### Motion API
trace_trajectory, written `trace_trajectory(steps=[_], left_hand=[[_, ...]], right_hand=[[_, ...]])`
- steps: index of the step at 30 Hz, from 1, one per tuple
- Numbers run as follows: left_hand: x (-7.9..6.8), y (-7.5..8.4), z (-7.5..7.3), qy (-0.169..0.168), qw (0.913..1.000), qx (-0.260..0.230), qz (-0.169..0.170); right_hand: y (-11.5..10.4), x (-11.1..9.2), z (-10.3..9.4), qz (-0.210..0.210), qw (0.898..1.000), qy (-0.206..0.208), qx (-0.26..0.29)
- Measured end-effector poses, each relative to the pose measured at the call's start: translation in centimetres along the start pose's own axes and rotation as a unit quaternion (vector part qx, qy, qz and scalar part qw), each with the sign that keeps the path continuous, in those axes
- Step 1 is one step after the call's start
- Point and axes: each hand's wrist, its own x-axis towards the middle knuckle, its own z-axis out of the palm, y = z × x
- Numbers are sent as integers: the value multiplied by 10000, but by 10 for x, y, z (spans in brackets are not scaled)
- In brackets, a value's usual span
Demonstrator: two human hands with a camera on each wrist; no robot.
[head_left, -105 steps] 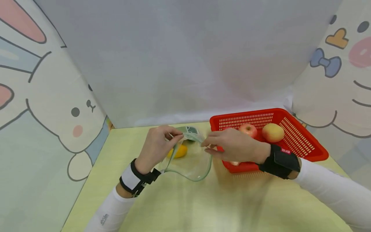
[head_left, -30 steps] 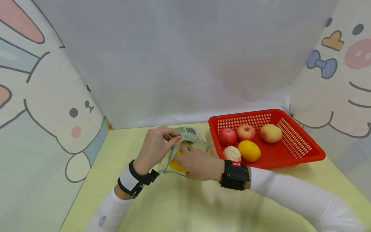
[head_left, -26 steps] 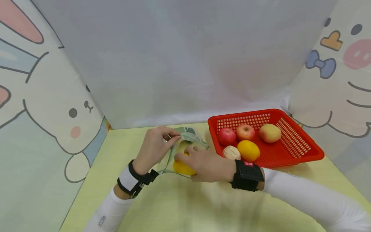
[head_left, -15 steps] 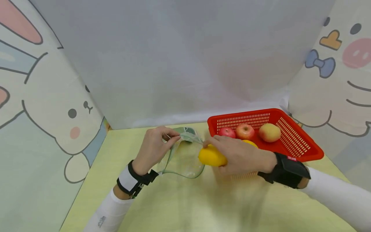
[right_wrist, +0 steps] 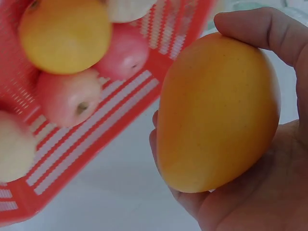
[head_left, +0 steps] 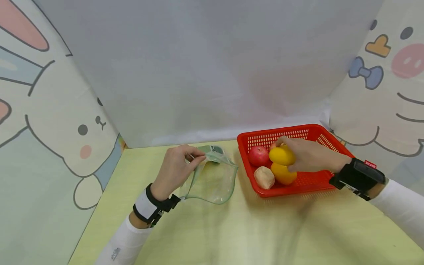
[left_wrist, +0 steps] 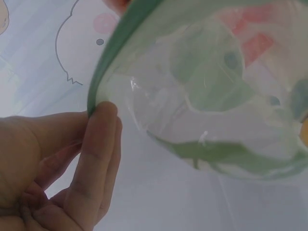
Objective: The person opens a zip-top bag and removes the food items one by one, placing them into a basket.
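Observation:
My left hand (head_left: 175, 165) pinches the upper edge of a clear bag (head_left: 216, 180) with green trim between thumb and fingers. The bag's mouth gapes, and no fruit shows inside; in the left wrist view the hand holds the green rim (left_wrist: 103, 72). My right hand (head_left: 313, 154) grips a yellow mango (head_left: 282, 155) over the red basket (head_left: 271, 192). In the right wrist view thumb and fingers wrap the mango (right_wrist: 219, 115). Below it in the basket lies a round orange-yellow fruit (head_left: 283, 175), partly covered by the mango.
Inside the basket are also a dark pink fruit (head_left: 258, 156), a cream-coloured lumpy ball (head_left: 264, 177), a red apple (right_wrist: 70, 98) and a pale yellow fruit (right_wrist: 14, 147). The basket stands at the back right of the pale table (head_left: 232, 235). Cartoon-printed panels (head_left: 66, 140) flank both sides.
My right hand has taken the mango out of the bag and carried it right, over the basket. My left hand still holds the bag's edge in the same place.

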Motion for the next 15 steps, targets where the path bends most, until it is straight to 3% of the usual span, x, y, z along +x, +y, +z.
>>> trace_trajectory(steps=[15], left_hand=[[0, 0, 1, -56, 10000, 34, 20]], right_hand=[[78, 18, 19, 861, 9909, -911, -498]])
